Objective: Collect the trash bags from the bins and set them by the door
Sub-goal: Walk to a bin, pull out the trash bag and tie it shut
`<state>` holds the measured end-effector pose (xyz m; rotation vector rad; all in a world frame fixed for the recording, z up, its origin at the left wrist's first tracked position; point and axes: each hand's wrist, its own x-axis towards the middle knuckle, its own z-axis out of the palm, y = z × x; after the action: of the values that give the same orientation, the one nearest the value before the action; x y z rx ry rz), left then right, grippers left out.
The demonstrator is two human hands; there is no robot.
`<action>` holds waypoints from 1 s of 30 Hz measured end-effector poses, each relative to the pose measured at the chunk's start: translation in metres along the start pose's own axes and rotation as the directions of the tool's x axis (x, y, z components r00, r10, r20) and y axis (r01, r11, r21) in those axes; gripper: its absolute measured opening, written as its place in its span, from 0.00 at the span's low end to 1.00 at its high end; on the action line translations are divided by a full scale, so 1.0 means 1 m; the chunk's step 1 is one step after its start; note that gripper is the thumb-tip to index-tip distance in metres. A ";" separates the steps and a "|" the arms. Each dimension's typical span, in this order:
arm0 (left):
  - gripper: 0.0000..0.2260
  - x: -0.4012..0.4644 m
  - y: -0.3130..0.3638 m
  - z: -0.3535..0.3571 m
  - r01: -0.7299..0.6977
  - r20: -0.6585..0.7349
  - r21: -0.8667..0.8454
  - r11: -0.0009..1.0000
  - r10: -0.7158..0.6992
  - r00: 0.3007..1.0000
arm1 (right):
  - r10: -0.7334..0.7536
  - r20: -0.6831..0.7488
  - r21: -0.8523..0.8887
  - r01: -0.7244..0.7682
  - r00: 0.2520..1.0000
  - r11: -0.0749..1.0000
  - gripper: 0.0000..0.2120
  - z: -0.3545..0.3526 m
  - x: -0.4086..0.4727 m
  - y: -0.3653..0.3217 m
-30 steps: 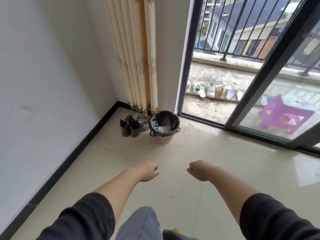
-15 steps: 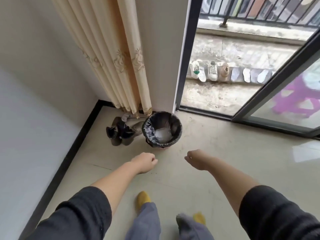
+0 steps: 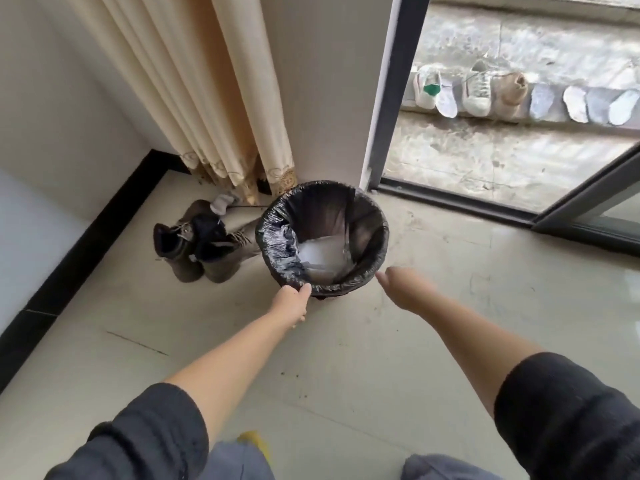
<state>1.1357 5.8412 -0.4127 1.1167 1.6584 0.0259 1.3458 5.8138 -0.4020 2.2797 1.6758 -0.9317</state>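
A black trash bag (image 3: 367, 229) lines a small round bin on the floor beside the balcony door frame; the bag's folded rim covers the bin almost completely. White crumpled trash (image 3: 320, 258) lies at the bottom. My left hand (image 3: 290, 304) is at the near-left rim, thumb over the bag's folded edge and fingers tucked under it. My right hand (image 3: 406, 286) is at the near-right rim, fingertips just touching the bag and holding nothing.
A pair of dark boots (image 3: 194, 244) stands close to the bin's left. A cream curtain (image 3: 207, 98) hangs in the corner behind. The dark sliding-door frame (image 3: 384, 98) opens onto a balcony with several shoes (image 3: 478, 88) in a row.
I have come up close to the bin and now look down into it. Both hands have moved forward from mid-air fists to the bag's rim.
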 end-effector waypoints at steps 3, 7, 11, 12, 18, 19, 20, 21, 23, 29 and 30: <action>0.12 0.049 -0.018 0.017 0.123 0.083 -0.396 0.910 -0.098 0.992 | 0.103 0.006 0.304 -0.100 0.995 0.947 0.26 0.040 0.051 0.005; 0.07 0.106 -0.028 0.025 0.127 0.107 -0.741 0.659 -0.071 0.992 | 0.154 0.145 0.846 -0.203 0.977 0.493 0.25 0.074 0.097 0.008; 0.05 0.122 -0.031 0.025 0.135 0.138 -0.741 0.658 -0.048 0.989 | 0.045 0.205 0.971 -0.208 0.978 0.115 0.09 0.076 0.103 0.012; 0.05 0.120 -0.029 0.024 0.144 0.143 -0.748 0.648 -0.054 0.988 | 0.031 0.207 0.977 -0.208 0.978 0.051 0.06 0.075 0.102 0.012; 0.12 0.112 -0.030 0.009 0.029 0.017 -0.918 0.396 -0.035 0.999 | -0.021 0.280 0.938 -0.278 0.960 -0.210 0.12 0.078 0.079 0.005; 0.16 0.115 -0.031 0.005 0.034 0.032 -0.933 0.359 -0.013 0.999 | -0.030 0.288 0.931 -0.287 0.957 -0.227 0.15 0.080 0.078 0.005; 0.19 0.118 -0.033 0.001 0.051 0.054 -0.943 0.329 0.001 0.999 | -0.033 0.292 0.924 -0.291 0.956 -0.249 0.17 0.080 0.077 0.006; 0.21 0.120 -0.036 -0.003 0.069 0.073 -0.945 0.318 -0.001 0.997 | -0.032 0.290 0.919 -0.288 0.956 -0.270 0.20 0.081 0.076 0.008; 0.16 0.122 -0.040 -0.004 0.097 0.091 -0.940 0.326 -0.034 0.995 | -0.027 0.280 0.913 -0.275 0.960 -0.302 0.27 0.082 0.075 0.014; 0.14 0.114 -0.040 -0.003 0.205 0.179 -0.816 0.540 -0.102 0.979 | -0.100 0.381 0.840 -0.389 0.919 -0.377 0.37 0.084 0.071 0.042; 0.15 0.115 -0.040 -0.004 0.214 0.180 -0.794 0.570 -0.117 0.977 | -0.085 0.389 0.841 -0.391 0.918 -0.375 0.34 0.085 0.070 0.044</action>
<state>1.1098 5.8975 -0.5176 0.2316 1.3809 0.5527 1.3658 5.8139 -0.5188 2.3462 -0.3289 -3.3252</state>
